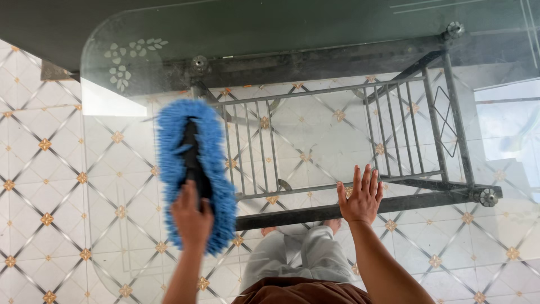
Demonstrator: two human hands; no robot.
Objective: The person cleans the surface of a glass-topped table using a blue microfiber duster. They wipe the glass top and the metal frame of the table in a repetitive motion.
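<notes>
Duster [194, 169] in left hand [191, 219], long axis pointing away across the glass top [315, 34].
Left hand clenched on its black handle; right hand [361, 197] flat, fingers spread, holding nothing.

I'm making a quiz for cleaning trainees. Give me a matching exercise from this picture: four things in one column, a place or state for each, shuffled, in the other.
1. left hand
2. right hand
3. blue duster
4. metal rack

A. under the glass tabletop
B. flat on the glass, fingers spread
C. gripping the black handle
D. lying on the glass, fluffy

Pairs: 1-C, 2-B, 3-D, 4-A
</notes>
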